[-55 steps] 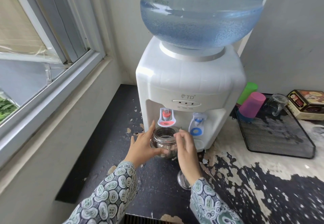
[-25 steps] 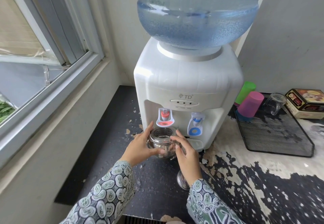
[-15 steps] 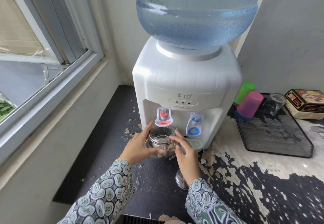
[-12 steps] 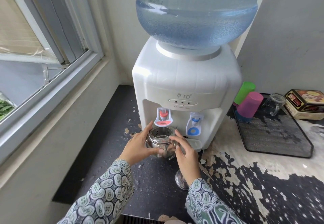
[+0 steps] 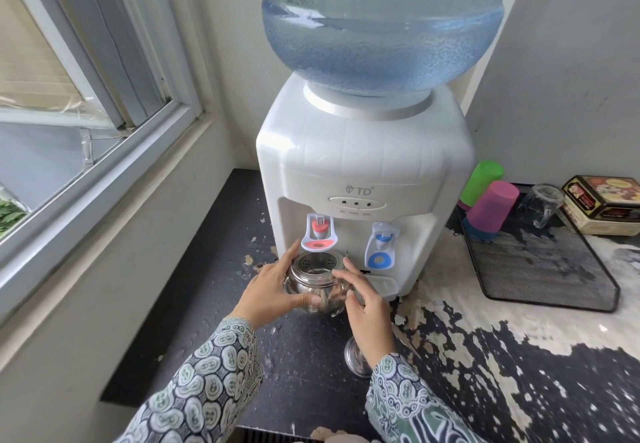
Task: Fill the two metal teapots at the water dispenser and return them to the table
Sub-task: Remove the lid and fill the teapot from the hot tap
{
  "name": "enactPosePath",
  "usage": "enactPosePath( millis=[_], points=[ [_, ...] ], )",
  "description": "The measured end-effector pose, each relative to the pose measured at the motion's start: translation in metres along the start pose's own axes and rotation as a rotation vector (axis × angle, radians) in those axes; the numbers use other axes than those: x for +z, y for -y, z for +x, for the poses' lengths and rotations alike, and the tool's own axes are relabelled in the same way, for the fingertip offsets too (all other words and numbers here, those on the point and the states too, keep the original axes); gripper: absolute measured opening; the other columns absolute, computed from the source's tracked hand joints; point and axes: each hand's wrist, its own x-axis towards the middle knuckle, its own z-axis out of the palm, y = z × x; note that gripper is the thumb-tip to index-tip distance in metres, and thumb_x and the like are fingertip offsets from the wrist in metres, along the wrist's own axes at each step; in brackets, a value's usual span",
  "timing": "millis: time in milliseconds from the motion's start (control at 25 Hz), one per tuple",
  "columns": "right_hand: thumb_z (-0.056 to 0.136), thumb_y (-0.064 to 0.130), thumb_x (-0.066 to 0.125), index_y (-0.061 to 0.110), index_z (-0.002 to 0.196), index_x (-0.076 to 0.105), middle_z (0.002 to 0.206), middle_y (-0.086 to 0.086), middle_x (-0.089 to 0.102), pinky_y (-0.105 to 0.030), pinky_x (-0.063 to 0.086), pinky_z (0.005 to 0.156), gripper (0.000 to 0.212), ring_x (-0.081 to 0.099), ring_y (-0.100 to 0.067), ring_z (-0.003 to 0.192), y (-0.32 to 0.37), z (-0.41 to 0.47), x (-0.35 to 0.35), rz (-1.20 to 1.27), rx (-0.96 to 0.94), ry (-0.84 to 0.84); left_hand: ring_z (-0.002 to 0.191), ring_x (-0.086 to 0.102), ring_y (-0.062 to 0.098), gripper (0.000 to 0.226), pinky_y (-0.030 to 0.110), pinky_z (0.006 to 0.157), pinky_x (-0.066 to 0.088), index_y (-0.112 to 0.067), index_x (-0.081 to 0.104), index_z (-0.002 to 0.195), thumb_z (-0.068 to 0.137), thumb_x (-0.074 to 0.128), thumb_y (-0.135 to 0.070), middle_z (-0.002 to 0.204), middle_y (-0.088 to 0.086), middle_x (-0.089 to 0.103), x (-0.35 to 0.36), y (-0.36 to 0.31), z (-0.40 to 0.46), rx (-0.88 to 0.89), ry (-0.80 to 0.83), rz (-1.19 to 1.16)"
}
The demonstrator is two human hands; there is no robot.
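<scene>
A round metal teapot (image 5: 317, 288) with its lid off sits right under the red tap (image 5: 319, 233) of the white water dispenser (image 5: 363, 168); a perforated strainer shows inside its mouth. My left hand (image 5: 268, 292) wraps the pot's left side, thumb across the front. My right hand (image 5: 363, 298) holds its right side, fingers at the rim. The pot's metal lid (image 5: 354, 361) lies on the counter, partly hidden behind my right wrist. The blue tap (image 5: 381, 246) is to the right. A second teapot is not in view.
The dark counter (image 5: 519, 366) has peeling paint. A black mesh tray (image 5: 540, 272) at the right holds green (image 5: 481, 182) and pink cups (image 5: 491, 208) and a glass mug (image 5: 540, 205). A tin box (image 5: 602, 205) stands beyond it. A window and wall run along the left.
The teapot has been nudged slightly up and back under the red tap, and my right fingers have shifted to its rim. Both hands stay on the pot.
</scene>
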Motion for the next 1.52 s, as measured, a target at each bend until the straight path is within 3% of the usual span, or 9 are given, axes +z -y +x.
enactPosePath(
  millis=[880, 1280, 1400, 1520],
  points=[
    [0.081, -0.019, 0.039, 0.021, 0.109, 0.062, 0.134, 0.014, 0.046, 0.000, 0.034, 0.092, 0.054, 0.035, 0.021, 0.121, 0.002, -0.003, 0.004, -0.030, -0.014, -0.034, 0.127, 0.041, 0.025, 0.100, 0.045, 0.104, 0.035, -0.043, 0.000, 0.143, 0.068, 0.061, -0.066, 0.141, 0.002, 0.044, -0.006, -0.012, -0.008, 0.008, -0.019, 0.207],
    [0.083, -0.017, 0.039, 0.036, 0.106, 0.056, 0.135, 0.022, 0.042, -0.006, 0.035, 0.098, 0.061, 0.034, 0.018, 0.125, 0.005, -0.006, 0.005, -0.008, 0.008, -0.035, 0.127, 0.040, 0.025, 0.101, 0.042, 0.102, 0.034, -0.043, -0.006, 0.143, 0.068, 0.057, -0.069, 0.136, 0.009, 0.046, -0.004, -0.011, -0.008, 0.003, -0.013, 0.238],
    [0.086, -0.012, 0.042, 0.030, 0.106, 0.059, 0.134, 0.021, 0.043, -0.005, 0.031, 0.101, 0.050, 0.034, 0.019, 0.123, 0.009, -0.004, 0.003, -0.015, 0.030, -0.003, 0.128, 0.038, 0.026, 0.102, 0.042, 0.104, 0.032, -0.041, -0.008, 0.143, 0.069, 0.056, -0.069, 0.139, 0.010, 0.043, -0.004, -0.011, -0.006, -0.001, 0.002, 0.238],
    [0.090, 0.000, 0.047, 0.020, 0.105, 0.061, 0.123, 0.011, 0.055, -0.004, 0.034, 0.098, 0.029, 0.042, 0.022, 0.112, 0.020, 0.002, -0.002, -0.077, 0.032, -0.032, 0.129, 0.036, 0.025, 0.102, 0.042, 0.105, 0.031, -0.040, -0.008, 0.144, 0.069, 0.056, -0.068, 0.140, 0.009, 0.043, -0.004, -0.011, -0.006, 0.005, 0.006, 0.243]
  ],
)
